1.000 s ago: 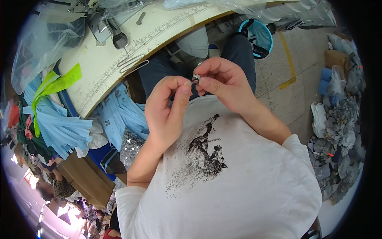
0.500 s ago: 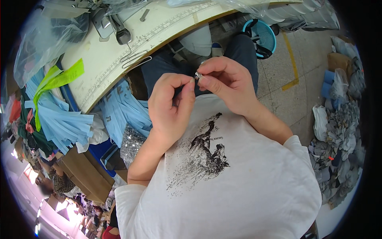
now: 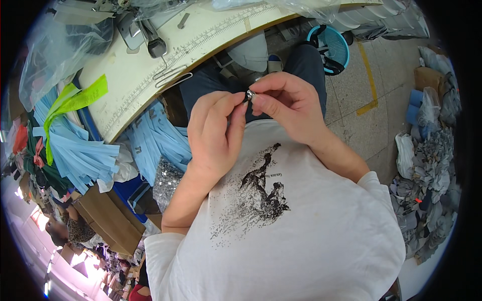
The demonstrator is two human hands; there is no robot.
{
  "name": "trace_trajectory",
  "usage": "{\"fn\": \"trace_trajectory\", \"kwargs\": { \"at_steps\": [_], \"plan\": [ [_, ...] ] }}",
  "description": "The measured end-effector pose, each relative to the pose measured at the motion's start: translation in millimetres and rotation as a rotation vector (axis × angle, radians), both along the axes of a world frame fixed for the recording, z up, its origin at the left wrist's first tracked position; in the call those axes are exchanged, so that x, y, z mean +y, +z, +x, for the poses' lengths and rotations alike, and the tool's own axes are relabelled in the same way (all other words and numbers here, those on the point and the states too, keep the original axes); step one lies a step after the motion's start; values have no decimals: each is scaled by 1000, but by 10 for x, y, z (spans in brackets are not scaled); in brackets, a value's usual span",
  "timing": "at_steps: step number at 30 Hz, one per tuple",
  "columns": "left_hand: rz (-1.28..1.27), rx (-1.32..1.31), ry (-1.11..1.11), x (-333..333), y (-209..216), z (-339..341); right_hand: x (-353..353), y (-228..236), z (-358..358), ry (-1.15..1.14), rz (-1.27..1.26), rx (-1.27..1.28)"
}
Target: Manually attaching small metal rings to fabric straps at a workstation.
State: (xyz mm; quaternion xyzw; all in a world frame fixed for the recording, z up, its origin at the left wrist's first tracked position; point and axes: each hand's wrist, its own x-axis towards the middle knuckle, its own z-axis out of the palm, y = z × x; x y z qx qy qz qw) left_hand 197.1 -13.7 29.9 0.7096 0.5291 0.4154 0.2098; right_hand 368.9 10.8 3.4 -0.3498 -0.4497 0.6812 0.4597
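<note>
Above my lap, both hands meet fingertip to fingertip around a small silver metal part (image 3: 250,94), too small to name for certain, with something dark at its left side. My right hand (image 3: 292,104) pinches the part between thumb and forefinger. From the other side, the thumb and forefinger of my left hand (image 3: 213,131) are closed at the dark bit, which touches the metal. The fingertips cover much of both. Beyond my hands is the pale worktable (image 3: 125,90) with ruler markings along its curved edge.
A sewing machine's metal foot area (image 3: 156,47) and a bent wire (image 3: 173,76) are on the table. Light blue fabric strips (image 3: 75,150) hang at left with a neon yellow strip (image 3: 75,98). A blue basket (image 3: 337,47) stands on the floor; grey scraps (image 3: 427,185) lie right.
My left fingers have shifted slightly at the metal part, and more of the dark bit shows between the fingertips. My right hand keeps its pinch.
</note>
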Motion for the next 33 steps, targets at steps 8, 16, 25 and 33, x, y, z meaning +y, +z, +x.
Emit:
{"fn": "trace_trajectory", "kwargs": {
  "at_steps": [8, 16, 25, 33],
  "plan": [
    [128, 104, -35, 69, -65, -18, 25, 12, 10, -8, -50, 6],
    [-1, 115, -50, 91, 26, 7, 51, -25, -10, -53, 130, -89],
    [-250, -187, 0, 55, 56, 37, 102, 4, -6, -85, 360, -284],
    [-171, -236, 12, 84, -19, 26, 103, 7, -2, -131, 308, -177]
  ]
}}
